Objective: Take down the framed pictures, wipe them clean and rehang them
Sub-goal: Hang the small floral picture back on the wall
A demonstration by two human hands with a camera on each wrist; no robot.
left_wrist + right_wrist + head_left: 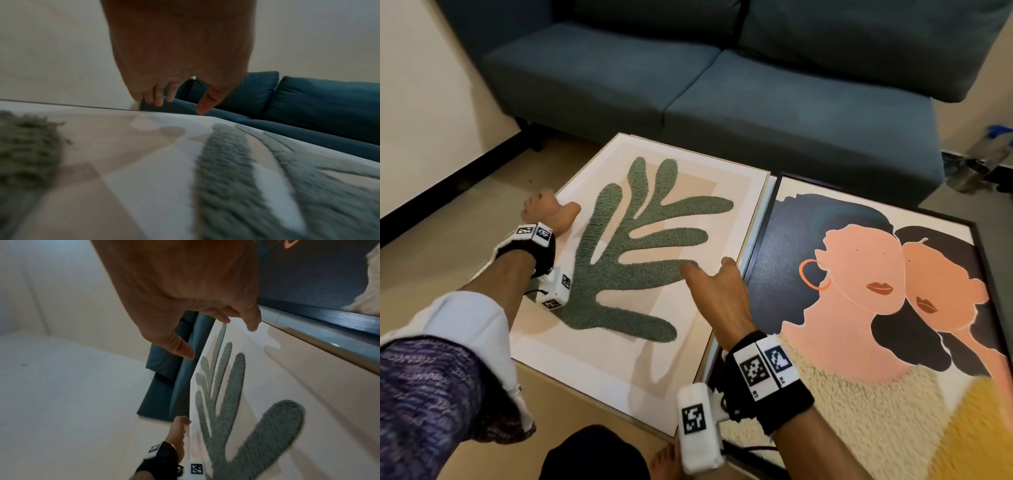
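At the left of the frame my left hand [548, 212] curls over the near-left edge of the green plant picture [640, 246], which lies flat on the floor. My right hand [717, 291], loose and empty, hovers by its right edge; I should grip there before lifting it level.

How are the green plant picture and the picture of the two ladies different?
The plant picture has a thin pale wooden frame; the two ladies picture has a black one. The plant picture shows one green leafy shape on cream; the ladies picture shows two peach faces on dark blue. The left hand grips the plant picture's edge and the right hand hovers over it; nobody touches the ladies picture. Both lie face up, side by side.
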